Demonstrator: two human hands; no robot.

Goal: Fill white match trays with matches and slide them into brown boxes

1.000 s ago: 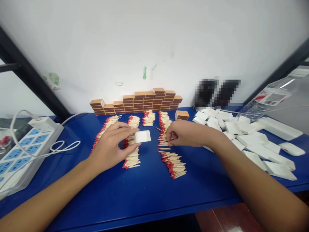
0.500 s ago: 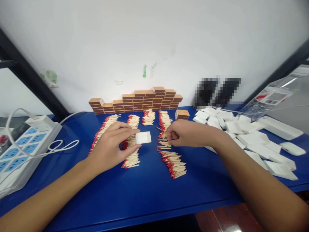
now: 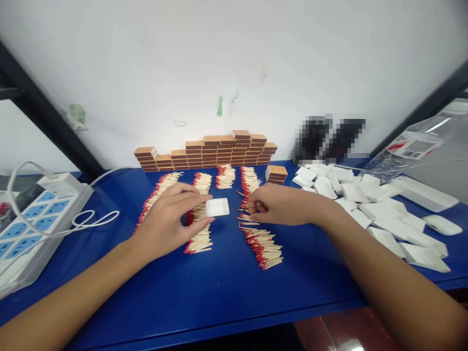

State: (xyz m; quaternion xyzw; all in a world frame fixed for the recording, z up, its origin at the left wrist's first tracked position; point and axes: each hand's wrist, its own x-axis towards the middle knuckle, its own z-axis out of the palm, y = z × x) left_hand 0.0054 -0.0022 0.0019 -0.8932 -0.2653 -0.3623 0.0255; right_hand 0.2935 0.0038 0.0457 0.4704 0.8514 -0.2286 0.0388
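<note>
My left hand point(image 3: 175, 214) pinches a small white matchbox tray point(image 3: 218, 207) between thumb and fingers, its open side facing up. It hovers above a row of red-tipped matches point(image 3: 202, 240). Over another row of matches point(image 3: 268, 246), my right hand point(image 3: 274, 204) has its fingers curled together at a thinner part of the row. The fingertips are down among loose matches; whatever is between them, if anything, is hidden. More matches lie in a left row point(image 3: 161, 187) and in a short bunch point(image 3: 225, 177) at the back.
Stacked matchboxes point(image 3: 208, 155) line the wall, with a smaller stack point(image 3: 276, 174) beside them. Many white trays point(image 3: 380, 209) are heaped on the right, near a plastic bottle point(image 3: 413, 141) and a white mouse point(image 3: 443, 224). A power strip point(image 3: 40, 229) with cables lies left on the blue table point(image 3: 204, 302).
My right hand has shifted slightly left, its fingertips further over the matches. The left hand and the tray have stayed nearly in place.
</note>
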